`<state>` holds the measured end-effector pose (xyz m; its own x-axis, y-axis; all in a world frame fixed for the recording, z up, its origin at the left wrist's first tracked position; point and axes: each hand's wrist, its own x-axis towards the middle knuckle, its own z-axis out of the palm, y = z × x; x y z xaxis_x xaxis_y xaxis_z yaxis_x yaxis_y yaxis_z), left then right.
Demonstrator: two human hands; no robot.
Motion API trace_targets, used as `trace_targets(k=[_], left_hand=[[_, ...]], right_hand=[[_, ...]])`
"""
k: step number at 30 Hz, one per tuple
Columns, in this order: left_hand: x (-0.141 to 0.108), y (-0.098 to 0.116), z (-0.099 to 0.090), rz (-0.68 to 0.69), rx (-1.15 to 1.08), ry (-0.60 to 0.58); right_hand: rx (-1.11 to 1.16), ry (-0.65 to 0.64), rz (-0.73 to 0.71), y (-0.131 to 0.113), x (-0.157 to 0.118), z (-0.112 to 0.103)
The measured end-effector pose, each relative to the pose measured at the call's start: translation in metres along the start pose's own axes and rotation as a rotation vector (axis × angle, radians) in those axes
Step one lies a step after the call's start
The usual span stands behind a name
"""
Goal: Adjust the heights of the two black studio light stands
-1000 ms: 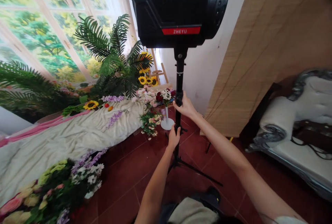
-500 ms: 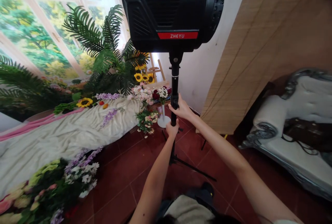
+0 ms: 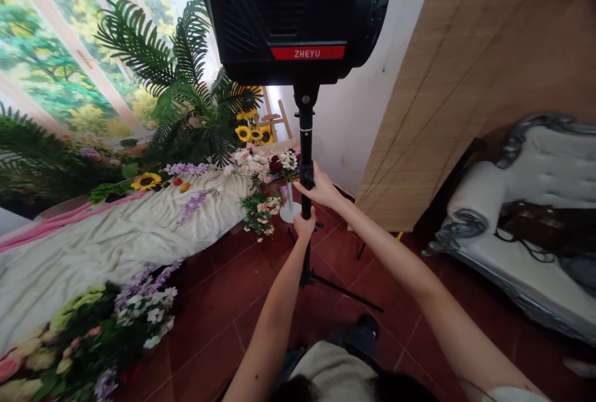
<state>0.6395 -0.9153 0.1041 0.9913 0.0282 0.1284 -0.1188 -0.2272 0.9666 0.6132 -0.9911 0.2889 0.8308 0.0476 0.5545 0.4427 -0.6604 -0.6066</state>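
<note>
A black studio light point(image 3: 298, 17) with a red ZHEYU label sits on top of a black stand point(image 3: 305, 141), which rises in front of me. My left hand point(image 3: 305, 224) is wrapped round the pole, below the other hand. Higher up, at the joint just under the upper pole section, my right hand point(image 3: 321, 187) holds the stand with its thumb and fingers around it. The stand's legs spread on the red tiled floor beneath my hands.
Left, a long surface draped in cream cloth point(image 3: 139, 234) bears flowers; a flower cluster point(image 3: 93, 333) stands nearer. Behind are palm fronds point(image 3: 139, 48) and an easel point(image 3: 279, 122). Right, a bamboo blind point(image 3: 433, 91) hangs beside a silver-trimmed sofa point(image 3: 535, 203) with a brown bag point(image 3: 535, 225).
The light and the upper stand appear slightly further left and higher in view. Both hands have shifted with them, keeping their hold on the pole. The surroundings have shifted a little too.
</note>
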Motion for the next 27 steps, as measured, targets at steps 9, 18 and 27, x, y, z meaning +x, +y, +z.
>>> trace_targets(k=[9,18,27], left_hand=[[0.004,-0.009,0.003,0.079,0.055,0.038],[0.004,-0.011,0.008,0.064,-0.022,0.066],[0.003,-0.011,0.006,0.088,-0.031,0.049]], right_hand=[[0.244,-0.233,0.092,0.059,-0.076,0.011],[0.239,-0.141,0.348,0.107,-0.144,0.053],[0.825,0.051,0.842,0.102,-0.133,0.079]])
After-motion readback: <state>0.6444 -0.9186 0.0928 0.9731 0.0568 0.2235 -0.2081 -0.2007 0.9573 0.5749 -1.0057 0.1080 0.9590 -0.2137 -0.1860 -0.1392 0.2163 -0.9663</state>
